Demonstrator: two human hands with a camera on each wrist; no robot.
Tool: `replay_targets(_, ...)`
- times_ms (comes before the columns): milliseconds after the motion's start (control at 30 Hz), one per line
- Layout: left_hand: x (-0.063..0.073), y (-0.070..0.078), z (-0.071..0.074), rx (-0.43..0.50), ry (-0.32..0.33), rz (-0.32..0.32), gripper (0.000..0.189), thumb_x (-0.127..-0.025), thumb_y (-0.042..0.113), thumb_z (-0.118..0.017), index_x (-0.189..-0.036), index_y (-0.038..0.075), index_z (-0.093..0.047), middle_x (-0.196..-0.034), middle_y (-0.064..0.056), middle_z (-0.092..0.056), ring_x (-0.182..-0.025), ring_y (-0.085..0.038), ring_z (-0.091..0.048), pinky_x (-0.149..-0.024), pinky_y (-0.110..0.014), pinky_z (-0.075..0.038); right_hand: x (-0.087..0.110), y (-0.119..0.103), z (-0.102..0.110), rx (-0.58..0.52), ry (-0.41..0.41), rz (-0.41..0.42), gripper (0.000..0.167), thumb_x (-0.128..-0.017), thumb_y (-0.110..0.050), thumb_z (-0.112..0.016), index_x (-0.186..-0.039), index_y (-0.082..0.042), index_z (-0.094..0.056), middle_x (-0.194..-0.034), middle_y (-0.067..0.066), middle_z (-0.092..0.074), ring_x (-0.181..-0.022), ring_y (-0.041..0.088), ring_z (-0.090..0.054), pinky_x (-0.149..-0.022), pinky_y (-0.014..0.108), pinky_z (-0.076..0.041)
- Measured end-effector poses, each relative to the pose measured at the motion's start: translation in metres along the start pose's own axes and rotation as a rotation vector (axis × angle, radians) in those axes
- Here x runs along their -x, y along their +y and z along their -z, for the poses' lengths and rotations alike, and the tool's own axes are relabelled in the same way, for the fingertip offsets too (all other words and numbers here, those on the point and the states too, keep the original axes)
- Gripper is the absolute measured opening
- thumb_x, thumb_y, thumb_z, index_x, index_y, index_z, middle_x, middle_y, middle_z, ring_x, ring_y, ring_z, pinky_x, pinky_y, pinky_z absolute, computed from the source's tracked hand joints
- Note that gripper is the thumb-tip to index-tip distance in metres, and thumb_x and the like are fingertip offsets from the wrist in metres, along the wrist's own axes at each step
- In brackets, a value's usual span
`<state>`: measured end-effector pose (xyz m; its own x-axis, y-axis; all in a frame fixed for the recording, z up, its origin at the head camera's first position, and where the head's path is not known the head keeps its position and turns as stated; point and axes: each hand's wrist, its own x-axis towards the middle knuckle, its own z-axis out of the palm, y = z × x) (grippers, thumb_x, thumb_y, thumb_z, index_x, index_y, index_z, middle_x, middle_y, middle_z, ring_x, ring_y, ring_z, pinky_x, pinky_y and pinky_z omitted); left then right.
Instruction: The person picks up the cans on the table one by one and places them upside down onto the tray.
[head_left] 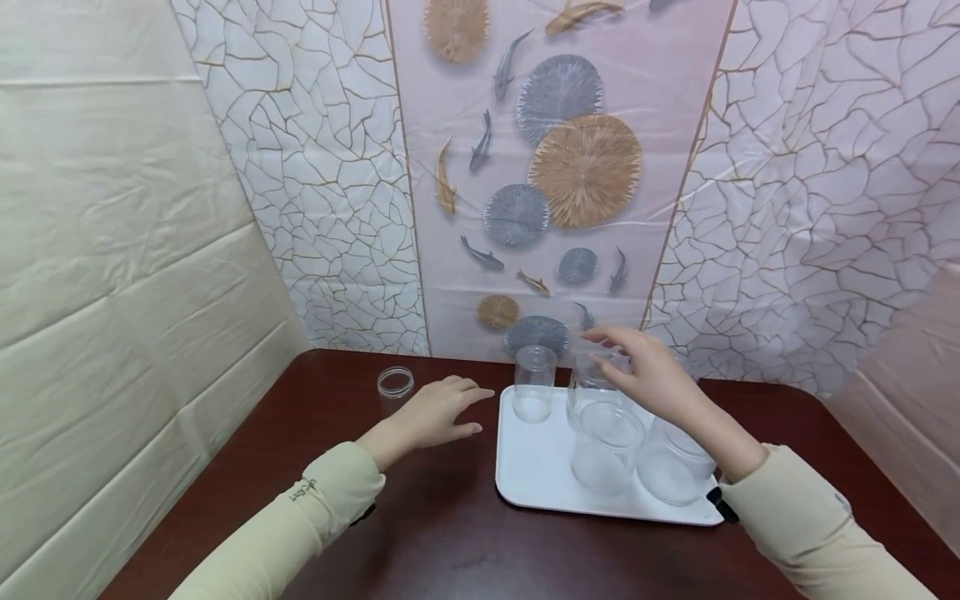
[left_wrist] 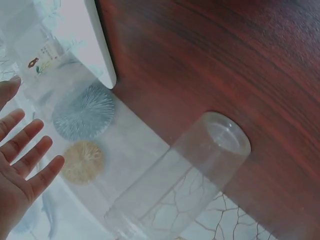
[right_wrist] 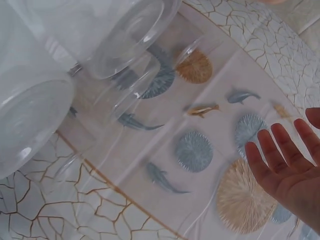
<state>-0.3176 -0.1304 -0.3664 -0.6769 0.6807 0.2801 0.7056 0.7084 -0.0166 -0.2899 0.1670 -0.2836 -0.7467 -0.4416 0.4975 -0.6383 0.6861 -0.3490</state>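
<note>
My left hand (head_left: pixel 438 412) hovers over the table with its fingers loosely extended, holding nothing. Just behind it stands a slim clear jar (head_left: pixel 395 385), partly hidden by the hand; the left wrist view shows this jar (left_wrist: pixel 200 160) whole, apart from the fingers. My right hand (head_left: pixel 656 379) is raised above the white tray (head_left: pixel 534 471), fingers spread and relaxed, with nothing in its grasp. Several clear containers stand on the tray: a slim jar (head_left: pixel 534 383) at the back left, a wide jar (head_left: pixel 607 454) in front, and another wide one (head_left: pixel 671 475) under the right forearm.
The dark red wooden table (head_left: pixel 450 533) carries the tray on its right half. A patterned cloth (head_left: pixel 345 167) with fish and leaf prints hangs right behind the table's back edge. Pale cloth (head_left: pixel 127 292) closes off the left side.
</note>
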Motion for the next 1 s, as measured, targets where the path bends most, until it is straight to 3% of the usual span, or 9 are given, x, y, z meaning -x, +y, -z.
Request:
replay_targets(300, 0.022, -0.012, 0.014, -0.066, 0.099, -0.043, 0.05, -0.082, 0.03, -0.071, -0.128, 0.013, -0.058, -0.117, -0.006, -0.062, -0.113, -0.023, -0.056, -0.093, -0.038, -0.047, 0.031, 0.008, 0.0, 0.007, 0.159, 0.024, 0.029, -0.086, 0.0, -0.063, -0.115, -0.001, -0.062, -0.11, 0.014, -0.067, -0.093, 0.029, -0.064, -0.078, 0.044, -0.053)
replay_targets(500, 0.033, -0.024, 0.021, -0.028, 0.164, 0.037, 0.052, -0.082, 0.031, -0.072, -0.129, 0.014, -0.058, -0.122, -0.008, -0.06, -0.116, -0.025, -0.054, -0.097, -0.043, -0.045, 0.053, 0.014, 0.003, -0.015, 0.261, -0.014, 0.03, -0.084, 0.002, -0.065, -0.114, -0.004, -0.065, -0.107, 0.012, -0.068, -0.092, 0.021, -0.064, -0.078, 0.039, -0.054)
replay_targets(667, 0.043, -0.034, 0.029, 0.051, 0.212, 0.141, 0.051, -0.083, 0.032, -0.071, -0.13, 0.016, -0.058, -0.125, -0.008, -0.058, -0.116, -0.026, -0.054, -0.095, -0.046, -0.045, 0.061, 0.02, 0.008, -0.053, 0.301, -0.099, 0.029, -0.087, -0.002, -0.063, -0.117, -0.004, -0.063, -0.111, 0.015, -0.067, -0.094, 0.018, -0.063, -0.079, 0.014, -0.049)
replay_targets(800, 0.048, -0.039, 0.036, 0.106, 0.281, 0.208, 0.049, -0.084, 0.031, -0.071, -0.129, 0.016, -0.058, -0.126, -0.007, -0.058, -0.116, -0.027, -0.053, -0.093, -0.047, -0.046, 0.063, 0.026, 0.014, -0.061, 0.291, -0.134, 0.03, -0.09, -0.006, -0.061, -0.12, -0.002, -0.06, -0.113, 0.017, -0.064, -0.098, -0.001, -0.056, -0.08, 0.004, -0.04)
replay_targets(900, 0.049, -0.044, 0.038, 0.107, 0.303, 0.243, 0.048, -0.085, 0.031, -0.07, -0.128, 0.015, -0.058, -0.127, -0.009, -0.057, -0.119, -0.029, -0.052, -0.093, -0.048, -0.046, 0.065, 0.029, 0.017, -0.053, 0.25, -0.141, 0.034, -0.091, -0.008, -0.061, -0.124, -0.002, -0.057, -0.116, 0.018, -0.063, -0.1, 0.001, -0.055, -0.081, 0.009, -0.043)
replay_targets(1000, 0.05, -0.049, 0.038, 0.108, 0.277, 0.28, 0.049, -0.085, 0.03, -0.069, -0.13, 0.014, -0.057, -0.129, -0.012, -0.055, -0.12, -0.032, -0.052, -0.093, -0.051, -0.045, 0.068, 0.03, 0.017, -0.046, 0.21, -0.135, 0.036, -0.09, -0.008, -0.061, -0.126, -0.002, -0.055, -0.118, 0.02, -0.061, -0.103, 0.023, -0.058, -0.084, 0.026, -0.05)
